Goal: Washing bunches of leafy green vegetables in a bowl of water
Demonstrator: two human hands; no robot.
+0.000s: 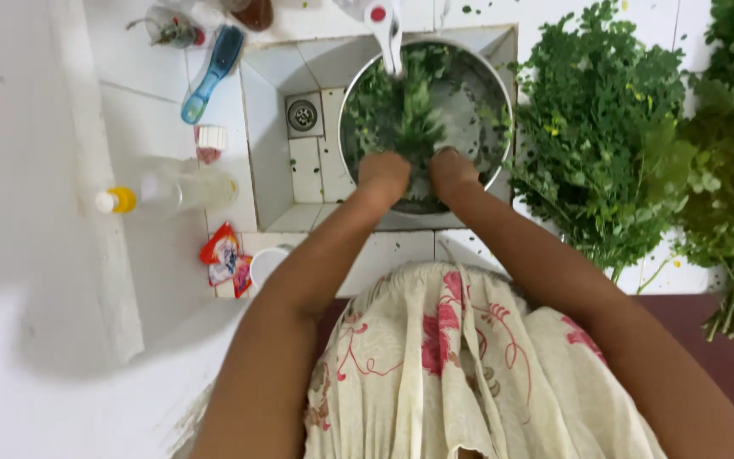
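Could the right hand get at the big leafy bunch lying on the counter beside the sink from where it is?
Probably yes. The right hand is in the steel bowl of greens, and the leafy bunch lies just beside it with nothing between.

Two hands in a bowl of leafy greens

The left hand [383,176] and right hand [453,171] press side by side into wet greens [401,110] in a steel bowl [494,102] set in a tiled sink [275,127], under a white tap [386,30]. Leafy bunches [605,136] lie on the counter [36,255] to the right; a clear bottle [172,192] and a blue brush [211,72] lie to the left.
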